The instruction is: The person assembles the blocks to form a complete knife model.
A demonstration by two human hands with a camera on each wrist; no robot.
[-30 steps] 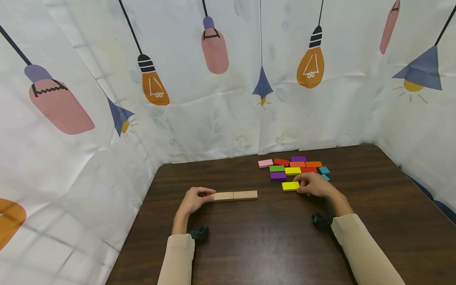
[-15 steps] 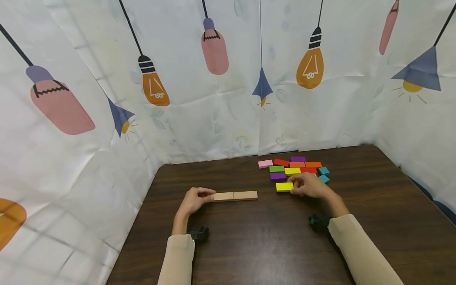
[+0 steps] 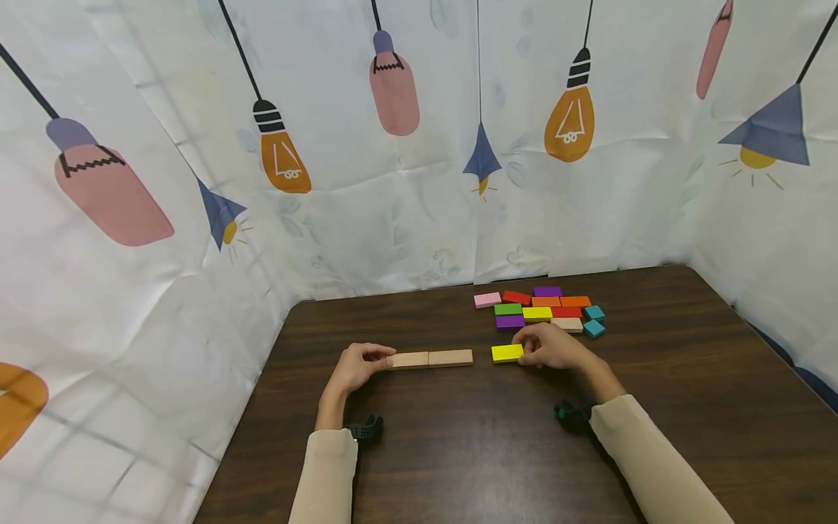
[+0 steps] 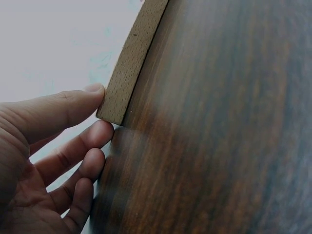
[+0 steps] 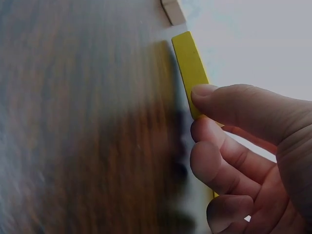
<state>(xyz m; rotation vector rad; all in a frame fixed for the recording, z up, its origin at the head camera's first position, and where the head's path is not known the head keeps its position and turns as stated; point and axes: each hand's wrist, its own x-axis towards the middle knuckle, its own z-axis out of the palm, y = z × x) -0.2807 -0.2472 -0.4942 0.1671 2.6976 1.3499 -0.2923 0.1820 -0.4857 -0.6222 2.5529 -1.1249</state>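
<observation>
The right hand pinches one end of a bright yellow, flat rectangular block between thumb and fingers, so the block projects to the left of that hand. The left hand pinches the outer end of a pale, unpainted wooden rectangular block; a second pale wooden block continues it end to end, on the side toward the right hand. A gap separates that second block from the yellow one. Just beyond the right hand, on the dark brown wood-grain table, lies a cluster of flat coloured blocks, with small teal blocks to its right.
</observation>
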